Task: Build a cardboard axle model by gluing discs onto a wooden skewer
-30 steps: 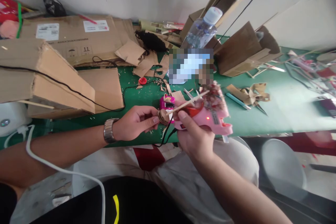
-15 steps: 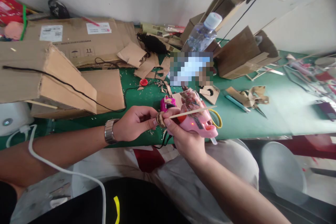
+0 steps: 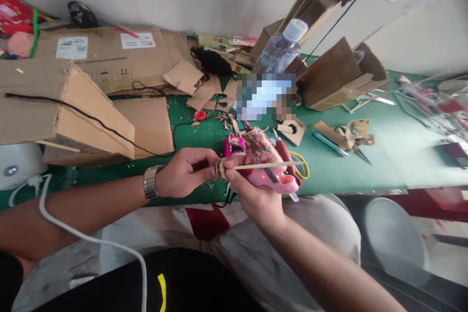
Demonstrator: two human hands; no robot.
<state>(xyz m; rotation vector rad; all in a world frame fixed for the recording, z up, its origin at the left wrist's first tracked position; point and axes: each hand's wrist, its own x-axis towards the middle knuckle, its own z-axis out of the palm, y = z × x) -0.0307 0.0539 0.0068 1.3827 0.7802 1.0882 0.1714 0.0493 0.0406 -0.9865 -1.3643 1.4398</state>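
Note:
My left hand (image 3: 185,174), with a metal watch on its wrist, pinches a small round cardboard wheel (image 3: 219,169) at the end of a thin wooden stick (image 3: 268,165). My right hand (image 3: 256,195) grips a pink glue gun (image 3: 272,173) with a small red light on its side, and its fingertips also touch the stick beside the wheel. The stick points right, nearly level, across the gun's body. Both hands are held over the near edge of the green table (image 3: 383,156), above my lap.
Flattened cardboard boxes (image 3: 91,83) with a black cord cover the table's left. A water bottle (image 3: 280,48), cardboard structures (image 3: 336,73), scraps, scissors with yellow handles (image 3: 298,165) and a small pink object (image 3: 234,145) lie around. A white cable (image 3: 84,236) crosses my left arm.
The glue gun has tipped down and shifted left toward the wheel. The stick has dropped from a raised angle to nearly level. My left hand has stayed in place.

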